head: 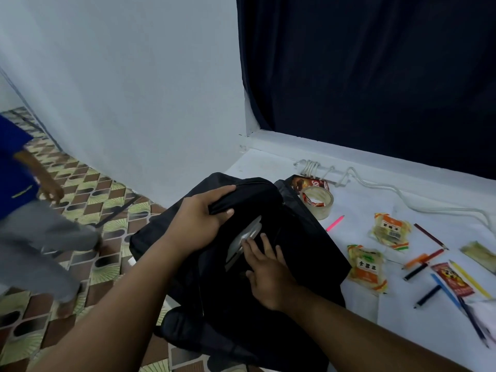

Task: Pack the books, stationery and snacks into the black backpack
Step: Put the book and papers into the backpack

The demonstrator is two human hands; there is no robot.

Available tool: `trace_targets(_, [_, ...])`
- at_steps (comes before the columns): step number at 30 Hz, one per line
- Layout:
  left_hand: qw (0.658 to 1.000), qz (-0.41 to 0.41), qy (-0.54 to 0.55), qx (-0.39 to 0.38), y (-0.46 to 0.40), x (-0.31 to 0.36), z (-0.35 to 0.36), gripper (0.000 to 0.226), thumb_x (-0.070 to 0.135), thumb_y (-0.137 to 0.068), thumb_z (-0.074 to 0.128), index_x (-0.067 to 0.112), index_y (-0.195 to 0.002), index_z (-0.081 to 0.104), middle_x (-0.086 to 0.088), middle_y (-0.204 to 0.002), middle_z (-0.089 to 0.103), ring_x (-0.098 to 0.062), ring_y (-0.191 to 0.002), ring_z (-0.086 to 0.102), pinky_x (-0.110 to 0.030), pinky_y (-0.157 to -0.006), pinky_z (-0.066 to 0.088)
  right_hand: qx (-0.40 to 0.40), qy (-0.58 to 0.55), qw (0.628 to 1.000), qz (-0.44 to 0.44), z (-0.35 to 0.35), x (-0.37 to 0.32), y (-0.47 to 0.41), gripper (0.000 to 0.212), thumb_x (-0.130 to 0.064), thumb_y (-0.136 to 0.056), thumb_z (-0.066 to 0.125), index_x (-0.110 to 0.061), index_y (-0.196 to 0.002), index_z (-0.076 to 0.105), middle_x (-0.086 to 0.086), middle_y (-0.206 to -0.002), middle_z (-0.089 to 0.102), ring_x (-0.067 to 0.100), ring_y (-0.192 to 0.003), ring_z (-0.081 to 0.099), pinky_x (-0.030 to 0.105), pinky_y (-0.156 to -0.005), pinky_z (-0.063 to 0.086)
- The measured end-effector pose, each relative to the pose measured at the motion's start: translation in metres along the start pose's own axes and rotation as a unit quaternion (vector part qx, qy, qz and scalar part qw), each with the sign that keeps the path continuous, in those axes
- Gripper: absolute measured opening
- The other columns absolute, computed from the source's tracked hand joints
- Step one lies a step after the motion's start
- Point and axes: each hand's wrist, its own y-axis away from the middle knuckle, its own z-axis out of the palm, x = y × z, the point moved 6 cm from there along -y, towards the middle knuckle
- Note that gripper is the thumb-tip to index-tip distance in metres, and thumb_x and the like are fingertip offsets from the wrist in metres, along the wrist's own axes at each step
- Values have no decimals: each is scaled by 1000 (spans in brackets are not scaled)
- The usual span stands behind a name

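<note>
From the head camera, the black backpack (281,264) lies on the near left part of a white-covered tabletop (375,189), its left side hanging out over the patterned floor tiles (88,183). The left hand (204,218) grips a fold of the bag's fabric at the upper rim of its opening, fingers curled over the top and thumb pressed beneath, holding the mouth of the bag apart. The right hand (268,272) lies flat on the bag with its fingers straight and spread, the fingertips touching the grey page edges of a book (245,237) that sits in the opening, mostly sunk inside. To the right of the bag, on the white cover, lie a roll of clear tape (316,201), a brown snack box (306,183) just behind it, a pink highlighter (335,223), two orange-and-yellow snack packets (367,267), a red snack packet (452,279) and scattered coloured pencils (429,236). A white cable (389,191) runs along the back of the tabletop below a dark curtain (375,63). At the far left another person in a blue top (13,167) and grey trousers stands on the tiles, blurred.
</note>
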Motion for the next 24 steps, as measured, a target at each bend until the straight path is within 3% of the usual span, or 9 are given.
trace_targets(3, [1000,-1,-1,-4,-1,-1,1,48,18,-89,75,33,-133,63,20,-118,68,19,-107,57,-1,-93,39,-24,16,1000,12,0,-3,-7,76,-20,-99,40,-24,-159,-6,-11,-166,-14,24,-149,-26,53,-119,-12])
trace_targets(9, [1000,3,17,-10,-4,-4,7,48,15,-89,75,31,-133,64,22,-118,66,25,-105,53,4,-88,36,-40,14,999,21,-6,-2,-10,75,-24,-98,42,-26,-159,-3,-9,-166,-10,28,-151,-19,50,-122,-6])
trace_targets(12, [999,-15,34,-12,-5,-12,12,47,16,-88,75,31,-131,65,23,-118,67,23,-105,55,4,-87,36,31,-45,998,15,-25,3,0,66,-21,-95,47,-22,-156,24,-1,-163,24,28,-151,16,44,-122,22])
trace_targets(14, [997,-53,50,-19,-5,-23,18,44,21,-89,74,37,-129,64,24,-115,67,18,-104,57,2,-86,37,140,-105,984,23,-53,13,12,48,-20,-93,50,-22,-140,54,1,-141,58,24,-131,52,39,-105,46])
trace_targets(16, [993,-95,59,-41,-3,-36,30,42,27,-90,73,40,-128,62,22,-115,66,9,-106,59,-9,-91,38,240,-110,964,36,-81,26,22,31,-17,-91,54,-20,-116,71,0,-113,73,21,-105,66,37,-88,54])
trace_targets(18, [987,-130,78,-60,3,-47,45,40,30,-89,73,41,-127,62,18,-117,66,0,-110,60,-18,-95,40,300,-98,948,38,-106,41,27,23,-11,-90,57,-17,-105,74,-1,-102,73,20,-97,66,35,-82,55])
trace_targets(20, [981,-151,105,-54,10,-54,56,40,30,-89,74,44,-124,62,18,-116,67,2,-107,60,-19,-93,43,329,-93,938,53,-122,62,23,22,-7,-89,58,-15,-103,73,-1,-103,71,19,-98,63,33,-82,53])
trace_targets(24, [984,-144,93,-39,15,-55,64,41,28,-88,74,49,-120,60,29,-108,64,15,-99,56,-8,-83,39,291,-97,942,135,-131,112,2,30,-9,-86,56,-18,-113,66,1,-124,57,25,-113,55,40,-90,51])
